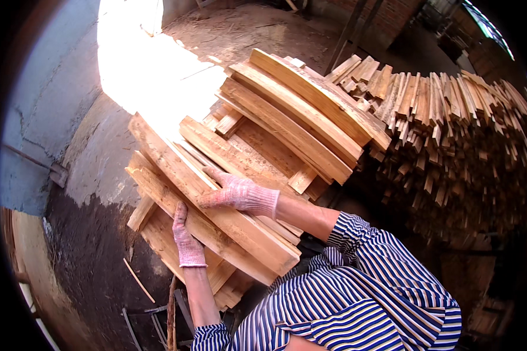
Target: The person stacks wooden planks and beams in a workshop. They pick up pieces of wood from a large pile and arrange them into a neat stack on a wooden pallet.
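Observation:
In pink knit gloves, my two hands are on rough-sawn wooden planks lying on a pile in front of me. My right hand [240, 193] grips the long upper plank [240, 228] from its right side, with the thumb and fingers spread over its top. At the left side, my left hand [188, 238] holds the edge of the neighbouring lower plank [167, 196]; its thumb shows, while the other fingers are mostly hidden. Both planks lie slanting from far left to near right. Shorter boards [158, 234] lie beneath them.
Several thick planks [304, 111] are stacked on the pile's right part. Further right stands a tall stack of cut wood strips [439, 105]. A pale wall [47, 99] rises at the left, with bright sunlight on the floor [152, 70]. A thin stick [139, 281] lies near left.

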Motion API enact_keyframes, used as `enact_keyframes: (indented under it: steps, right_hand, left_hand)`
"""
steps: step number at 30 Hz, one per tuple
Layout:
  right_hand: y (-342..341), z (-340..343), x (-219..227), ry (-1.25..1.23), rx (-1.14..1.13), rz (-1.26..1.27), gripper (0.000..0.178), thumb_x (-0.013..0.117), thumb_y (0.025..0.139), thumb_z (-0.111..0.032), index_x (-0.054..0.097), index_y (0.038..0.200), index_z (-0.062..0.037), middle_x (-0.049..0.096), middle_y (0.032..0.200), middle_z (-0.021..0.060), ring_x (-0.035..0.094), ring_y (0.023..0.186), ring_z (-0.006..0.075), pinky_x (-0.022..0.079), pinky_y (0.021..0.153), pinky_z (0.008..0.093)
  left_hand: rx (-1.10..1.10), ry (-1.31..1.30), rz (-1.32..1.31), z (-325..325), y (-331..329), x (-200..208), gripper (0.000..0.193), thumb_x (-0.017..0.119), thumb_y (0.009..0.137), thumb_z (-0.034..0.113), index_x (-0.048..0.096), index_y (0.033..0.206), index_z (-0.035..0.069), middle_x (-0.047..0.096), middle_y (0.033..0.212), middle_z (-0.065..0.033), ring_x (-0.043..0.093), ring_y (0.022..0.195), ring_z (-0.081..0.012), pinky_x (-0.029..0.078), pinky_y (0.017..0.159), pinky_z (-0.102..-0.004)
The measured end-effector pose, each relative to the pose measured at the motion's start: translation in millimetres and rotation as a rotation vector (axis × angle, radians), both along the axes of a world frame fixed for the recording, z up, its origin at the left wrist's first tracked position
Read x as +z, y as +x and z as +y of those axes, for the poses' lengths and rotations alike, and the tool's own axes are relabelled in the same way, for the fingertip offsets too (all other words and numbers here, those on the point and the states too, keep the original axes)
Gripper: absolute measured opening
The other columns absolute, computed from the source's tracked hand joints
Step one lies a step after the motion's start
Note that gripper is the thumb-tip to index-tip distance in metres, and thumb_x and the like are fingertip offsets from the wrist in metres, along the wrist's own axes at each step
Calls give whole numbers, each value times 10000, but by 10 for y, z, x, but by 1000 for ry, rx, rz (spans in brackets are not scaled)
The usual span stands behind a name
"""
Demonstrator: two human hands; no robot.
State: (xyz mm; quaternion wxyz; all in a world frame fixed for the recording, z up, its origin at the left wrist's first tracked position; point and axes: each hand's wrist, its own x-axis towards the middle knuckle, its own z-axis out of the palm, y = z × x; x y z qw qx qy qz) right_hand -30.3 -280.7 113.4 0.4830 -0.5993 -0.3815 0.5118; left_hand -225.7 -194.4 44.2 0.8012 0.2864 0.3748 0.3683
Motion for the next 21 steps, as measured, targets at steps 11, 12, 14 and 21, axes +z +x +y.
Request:
enact_keyframes:
  steps: [11, 12, 14, 21]
  right_hand:
    - [2157, -10, 199, -593, -205, -1351, 685, 669, 898, -480, 442, 1474, -188, 474, 1428, 195, 443, 1362, 378, 408, 1048, 570]
    - [2322, -44, 39, -543, -235, -1337, 747, 699, 878, -507, 407, 1484, -183, 447, 1469, 197, 423, 1389, 365, 405, 1067, 560]
    - [2439, -52, -222, -489, -204, -1492, 828, 726, 876, -470, 311, 1537, -191, 452, 1457, 189, 421, 1394, 353, 411, 1069, 566]
    - [2450, 19, -279, -577, -158, -1513, 810, 684, 919, -475, 258, 1557, -216, 322, 1604, 230, 336, 1478, 404, 405, 1108, 542]
  left_hand:
    - [-33, 39, 227, 221, 267, 45, 420, 696, 964, 296, 633, 1262, 6, 720, 1109, -84, 699, 1007, -182, 597, 866, -337]
    - [-5, 57, 257, 278, 109, -45, 449, 697, 963, 310, 625, 1284, 4, 724, 1107, -85, 700, 1002, -178, 597, 865, -330]
    - [-118, -49, 180, 396, -350, -176, 520, 685, 970, 321, 583, 1364, -3, 693, 1233, -100, 659, 1136, -186, 538, 1001, -343]
    - [58, 128, 1020, 326, -681, -510, 851, 735, 873, 505, 434, 1490, 3, 606, 1366, -223, 578, 1282, -272, 446, 1082, -387]
